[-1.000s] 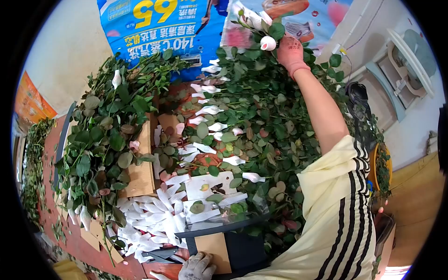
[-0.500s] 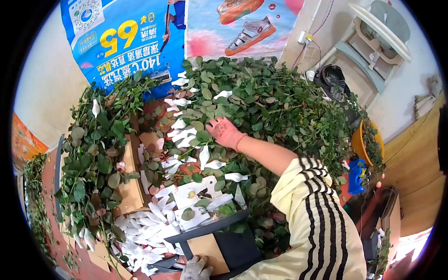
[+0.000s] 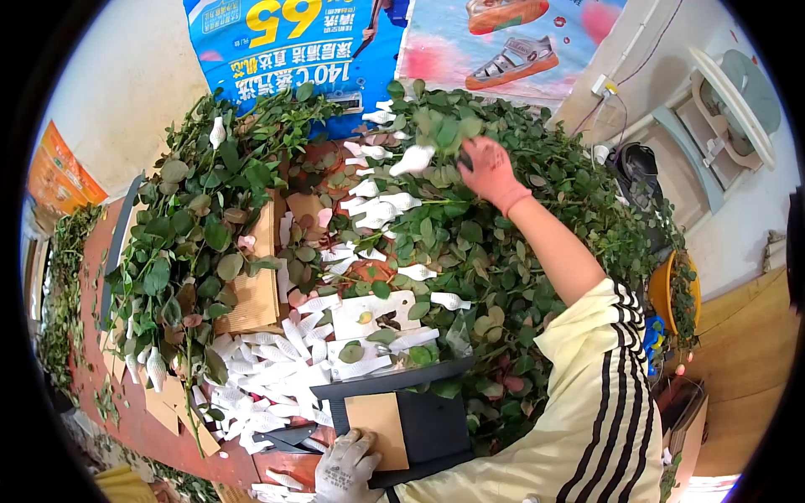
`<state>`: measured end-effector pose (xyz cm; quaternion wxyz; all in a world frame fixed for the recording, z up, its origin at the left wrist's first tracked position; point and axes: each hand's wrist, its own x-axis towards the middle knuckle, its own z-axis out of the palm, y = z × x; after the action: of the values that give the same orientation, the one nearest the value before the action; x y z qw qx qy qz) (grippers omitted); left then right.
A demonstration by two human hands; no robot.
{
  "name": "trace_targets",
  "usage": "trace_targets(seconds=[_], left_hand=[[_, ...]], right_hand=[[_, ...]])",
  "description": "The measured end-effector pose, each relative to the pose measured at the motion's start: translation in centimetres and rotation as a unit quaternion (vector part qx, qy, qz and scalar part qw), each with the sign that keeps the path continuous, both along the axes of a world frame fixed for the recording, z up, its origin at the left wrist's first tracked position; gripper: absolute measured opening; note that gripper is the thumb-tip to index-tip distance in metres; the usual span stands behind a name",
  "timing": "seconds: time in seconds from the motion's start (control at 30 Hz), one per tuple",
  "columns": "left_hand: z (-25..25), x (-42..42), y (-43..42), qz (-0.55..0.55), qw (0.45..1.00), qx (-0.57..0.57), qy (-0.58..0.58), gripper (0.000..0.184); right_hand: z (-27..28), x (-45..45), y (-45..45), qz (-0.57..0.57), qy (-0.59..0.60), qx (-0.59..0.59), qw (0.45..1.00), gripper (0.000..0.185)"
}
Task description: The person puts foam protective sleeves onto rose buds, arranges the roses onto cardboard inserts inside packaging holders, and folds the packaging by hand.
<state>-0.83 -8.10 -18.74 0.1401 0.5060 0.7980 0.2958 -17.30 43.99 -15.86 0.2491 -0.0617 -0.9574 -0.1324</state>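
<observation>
The right hand looks closed on 1 rose, though blurred leaves hide the exact grip. The rose's white-netted head lies just left of that hand, its long axis running roughly left to right, over the far foliage. The left hand, well apart and near, rests against a card; whether it grips, I cannot tell. At right, 1 yellow bucket holds leafy stems.

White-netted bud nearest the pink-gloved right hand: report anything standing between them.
Blurred green leaves show in and above the gap between the white-netted bud and the pink-gloved right hand; whether it holds them is unclear.
</observation>
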Motion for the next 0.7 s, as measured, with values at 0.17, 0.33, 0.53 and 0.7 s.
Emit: trace_targets(seconds=[0.17, 0.33, 0.53, 0.7], left_hand=[[-0.2, -0.1, -0.1, 0.000, 1.000, 0.028, 0.003, 0.050], [-0.6, 0.1, -0.2, 0.002, 1.000, 0.022, 0.005, 0.050], [-0.3, 0.0, -0.2, 0.005, 1.000, 0.021, 0.005, 0.051], [-0.2, -0.7, 0.2, -0.024, 0.999, -0.025, -0.007, 0.045]], right_hand=[[1.3, -2.9, -0.7, 0.001, -0.080, -0.030, 0.996, 0.050], [-1.8, -2.8, -0.5, -0.012, -0.256, -0.089, 0.963, 0.052], [-4.6, -0.1, -2.6, -0.040, -0.371, -0.070, 0.925, 0.059], [-8.2, -1.4, -3.3, -0.086, -0.415, -0.085, 0.902, 0.061]])
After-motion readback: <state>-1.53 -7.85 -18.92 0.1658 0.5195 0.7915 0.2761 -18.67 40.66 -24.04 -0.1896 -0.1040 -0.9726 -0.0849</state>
